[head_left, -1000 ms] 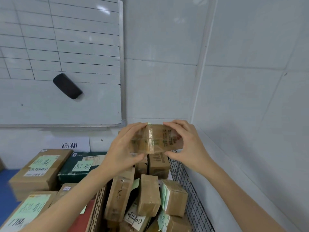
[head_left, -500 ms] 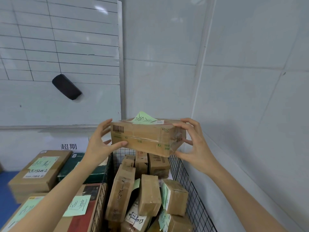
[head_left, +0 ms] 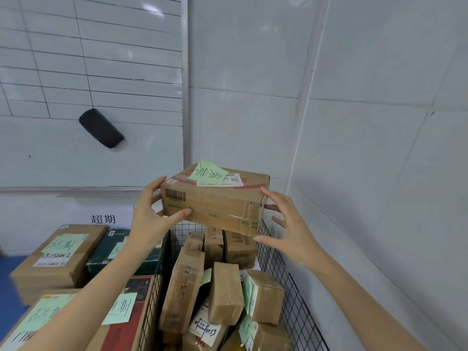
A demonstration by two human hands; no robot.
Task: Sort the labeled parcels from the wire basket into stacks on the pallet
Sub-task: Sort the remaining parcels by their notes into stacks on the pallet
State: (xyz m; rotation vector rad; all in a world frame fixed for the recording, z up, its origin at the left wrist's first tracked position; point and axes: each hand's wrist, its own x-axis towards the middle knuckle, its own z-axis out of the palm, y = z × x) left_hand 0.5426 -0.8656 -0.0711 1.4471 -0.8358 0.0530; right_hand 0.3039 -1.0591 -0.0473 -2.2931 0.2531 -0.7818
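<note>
A brown cardboard parcel (head_left: 215,206) with a green handwritten note (head_left: 206,171) and a white shipping label on top is held level above the wire basket (head_left: 291,287). My left hand (head_left: 149,221) grips its left end, thumb across the front face. At the right end my right hand (head_left: 291,231) has its index fingertip on the upper edge and its thumb at the lower corner, with the other fingers spread. Several taped parcels (head_left: 225,292) with green notes lie jumbled in the basket.
Left of the basket stand labeled boxes: a brown one (head_left: 58,257), a dark green one (head_left: 114,254) and a red one (head_left: 126,320). A whiteboard with a black eraser (head_left: 101,127) hangs behind. A white wall runs close along the basket's right side.
The parcel was turned over in both hands, so its long side and labeled top now face me. My hands moved out to its two ends.
</note>
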